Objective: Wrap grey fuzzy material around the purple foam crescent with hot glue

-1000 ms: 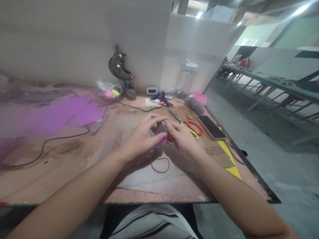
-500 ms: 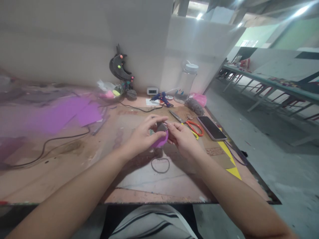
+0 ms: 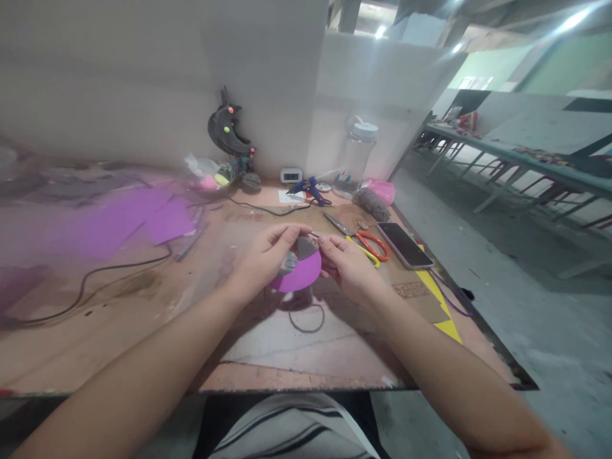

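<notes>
Between my hands, above the work surface, is a round purple piece (image 3: pixel 300 275) with a dark grey part (image 3: pixel 306 247) lying against it. My left hand (image 3: pixel 272 252) is closed on its left and upper edge, thumb on top. At its right edge the fingers of my right hand (image 3: pixel 342 258) pinch together near the grey part's tip; a thin strand or edge seems to be between them, too small to make out. A loop of grey cord (image 3: pixel 306 318) lies on the clear sheet below my hands.
Orange-and-yellow-handled scissors (image 3: pixel 371 245) and a phone (image 3: pixel 404 245) lie to the right. Behind are a blue glue gun (image 3: pixel 308 188), a small digital clock (image 3: pixel 291 175), a clear bottle (image 3: pixel 357 156) and grey yarn (image 3: pixel 373 203). Purple sheets (image 3: pixel 129 217) and a black cable (image 3: pixel 86 280) are left.
The purple piece has turned so more of its face shows. My left thumb has moved up and off its front. My right hand stays pinched at nearly the same spot.
</notes>
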A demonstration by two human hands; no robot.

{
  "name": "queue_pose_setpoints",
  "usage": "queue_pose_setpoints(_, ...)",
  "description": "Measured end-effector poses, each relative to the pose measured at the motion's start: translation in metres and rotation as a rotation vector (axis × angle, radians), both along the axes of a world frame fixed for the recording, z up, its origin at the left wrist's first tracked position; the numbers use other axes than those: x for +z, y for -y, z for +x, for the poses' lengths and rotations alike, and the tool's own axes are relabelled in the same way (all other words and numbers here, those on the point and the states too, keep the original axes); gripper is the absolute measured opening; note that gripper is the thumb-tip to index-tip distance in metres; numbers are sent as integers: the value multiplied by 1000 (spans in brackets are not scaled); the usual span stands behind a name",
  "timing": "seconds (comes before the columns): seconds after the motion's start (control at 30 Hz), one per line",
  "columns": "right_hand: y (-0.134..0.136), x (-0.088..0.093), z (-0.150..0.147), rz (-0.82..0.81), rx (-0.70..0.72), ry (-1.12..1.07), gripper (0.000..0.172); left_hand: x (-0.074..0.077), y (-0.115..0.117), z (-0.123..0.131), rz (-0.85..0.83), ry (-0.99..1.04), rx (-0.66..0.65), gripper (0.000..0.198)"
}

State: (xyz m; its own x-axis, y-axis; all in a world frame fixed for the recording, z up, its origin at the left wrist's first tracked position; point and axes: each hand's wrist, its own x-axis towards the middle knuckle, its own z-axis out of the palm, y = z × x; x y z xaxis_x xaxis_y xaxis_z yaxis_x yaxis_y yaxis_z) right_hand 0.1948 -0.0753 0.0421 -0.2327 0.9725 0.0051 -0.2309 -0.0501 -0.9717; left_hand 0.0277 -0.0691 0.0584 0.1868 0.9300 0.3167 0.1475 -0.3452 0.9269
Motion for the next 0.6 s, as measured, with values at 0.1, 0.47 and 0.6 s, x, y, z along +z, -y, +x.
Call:
queue_pose_setpoints(0.1,-1,0,2,36,-6,28,42,0,-3,-2,-4,15,-3,34)
queue_pose_setpoints(0.47,5,8,3,306,-198,364,35,4,-7,-4,-48,71,25,29)
queue_pose_setpoints(0.6,18,25,12,410,-238,372,15,0,-15,-7,-111,182,67,27)
